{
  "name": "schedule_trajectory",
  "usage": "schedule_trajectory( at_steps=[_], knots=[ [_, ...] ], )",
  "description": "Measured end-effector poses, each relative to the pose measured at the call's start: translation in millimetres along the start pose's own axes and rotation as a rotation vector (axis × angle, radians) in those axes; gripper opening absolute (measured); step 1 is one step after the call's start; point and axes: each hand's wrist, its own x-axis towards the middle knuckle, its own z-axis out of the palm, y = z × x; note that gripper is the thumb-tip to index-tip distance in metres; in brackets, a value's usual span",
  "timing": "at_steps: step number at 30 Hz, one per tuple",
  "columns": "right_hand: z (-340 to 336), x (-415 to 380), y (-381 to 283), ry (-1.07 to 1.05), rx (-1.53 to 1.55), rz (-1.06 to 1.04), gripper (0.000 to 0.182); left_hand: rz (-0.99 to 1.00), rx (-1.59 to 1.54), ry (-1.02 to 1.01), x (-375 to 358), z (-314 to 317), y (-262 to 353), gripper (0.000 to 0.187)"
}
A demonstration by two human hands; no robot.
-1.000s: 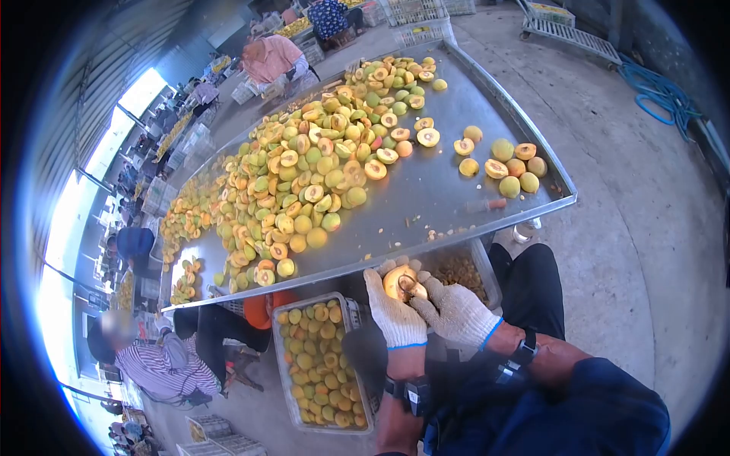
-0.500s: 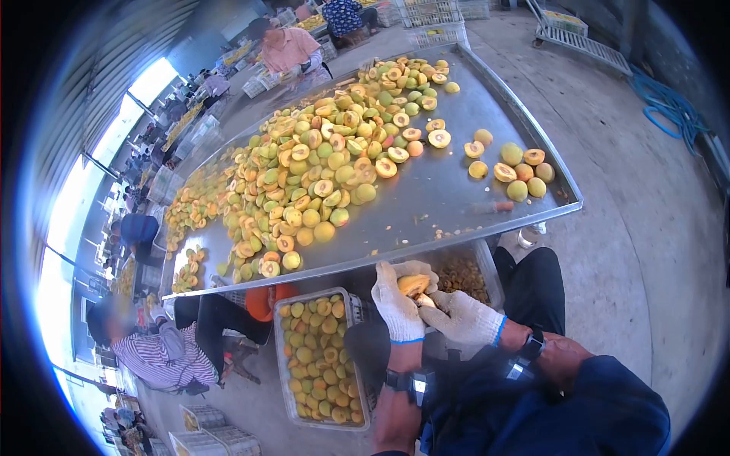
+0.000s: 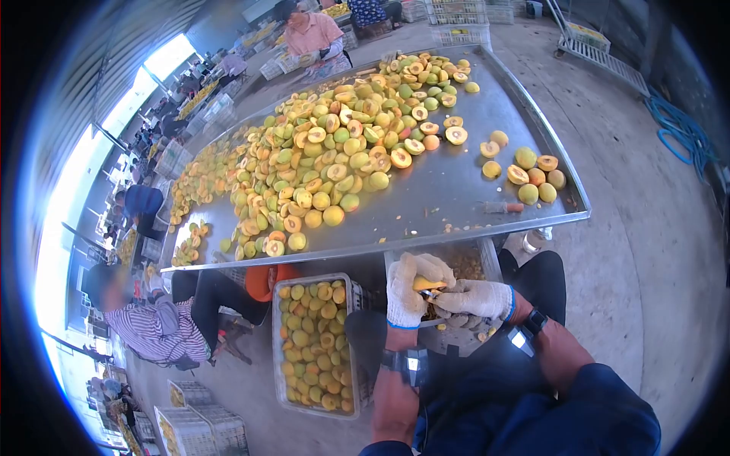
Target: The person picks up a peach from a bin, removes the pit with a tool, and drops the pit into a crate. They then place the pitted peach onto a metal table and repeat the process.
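Note:
My left hand (image 3: 408, 289), in a white knit glove, is closed around a yellow peach half (image 3: 428, 283) above the bin below the table edge. My right hand (image 3: 477, 299), gloved too, grips a small shiny metal tool (image 3: 431, 294) against the fruit's lower side. The fingers hide most of the tool, so its exact kind does not show. Under my hands sits a bin (image 3: 490, 262) with brown pits in it. Ahead, a large heap of halved peaches (image 3: 312, 163) covers much of the metal table (image 3: 433, 182).
A crate (image 3: 351, 304) of peaches stands left of my knees. Several peaches (image 3: 536, 176) and a tool with an orange-red handle (image 3: 513, 207) lie on the table's right side. A person in stripes (image 3: 167, 327) sits at left; another (image 3: 313, 38) works across the table.
The view has shifted, so the table appears slightly right. My hands have come lower over the bin, and the peach half is turned with the metal tool now showing against it.

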Motion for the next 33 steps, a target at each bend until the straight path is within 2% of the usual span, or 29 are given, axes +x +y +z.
schedule_trajectory(
  at_steps=[2,4,5,6,7,8,10,13,15,16,17,19,21,22,24,25,27,29,31,33],
  knots=[
    [-17,21,32,-0.030,0.042,-0.018,0.037,0.005,0.007,-0.014,-3,0,-4,0.057],
    [-22,25,40,-0.057,0.084,-0.037,0.034,-0.072,-0.226,0.022,-5,-8,-17,0.058],
    [-25,25,43,-0.118,0.251,-0.003,0.033,-0.072,-0.228,0.021,-4,-13,-24,0.058],
    [-26,24,44,-0.179,0.417,0.031,0.032,-0.095,-0.469,0.016,-2,-16,-26,0.052],
    [-29,26,49,-0.180,0.415,0.034,0.032,-0.116,-0.709,0.011,-1,-19,-29,0.049],
    [-32,31,59,-0.190,0.464,-0.005,0.032,-0.114,-0.710,0.011,-2,-19,-34,0.049],
    [-31,27,58,-0.204,0.511,-0.040,0.032,-0.170,-0.488,0.425,-1,-9,-31,0.048],
    [-28,13,53,-0.186,0.551,-0.075,0.038,-0.146,-0.556,0.448,2,-14,-30,0.045],
    [-27,12,51,0.090,0.549,-0.097,0.047,-0.118,-0.609,0.436,2,-25,-31,0.038],
    [-30,17,40,0.225,0.257,0.006,0.051,-0.121,-0.584,0.440,5,-31,-31,0.033],
    [-29,25,44,0.422,0.070,-0.026,0.049,-0.117,-0.557,0.451,7,-39,-31,0.029],
    [-23,44,49,0.493,0.035,-0.017,0.046,-0.100,-0.563,0.510,10,-35,-21,0.022],
    [-32,32,55,0.480,0.274,-0.066,0.043,0.116,0.384,0.421,7,-37,-15,0.024],
    [-25,30,51,0.523,0.254,-0.047,0.042,0.123,0.391,0.466,3,-41,-5,0.024],
    [-14,23,39,0.580,0.157,-0.044,0.041,0.109,-0.495,0.435,-2,-48,12,0.027],
    [-13,20,37,0.606,0.121,-0.043,0.042,0.170,-0.433,0.432,-9,-61,18,0.033],
    [-15,18,40,0.604,0.139,-0.025,0.041,0.329,0.058,0.580,-28,-89,34,0.034],
    [-21,16,48,0.610,0.164,-0.009,0.041,0.295,0.076,0.837,-53,-114,60,0.035],
    [-28,15,59,0.716,0.134,-0.030,0.039,0.346,0.305,1.034,-88,-170,60,0.039],
    [-31,16,67,0.703,0.109,-0.058,0.037,0.256,0.476,1.170,-132,-209,65,0.042]
  ],
)
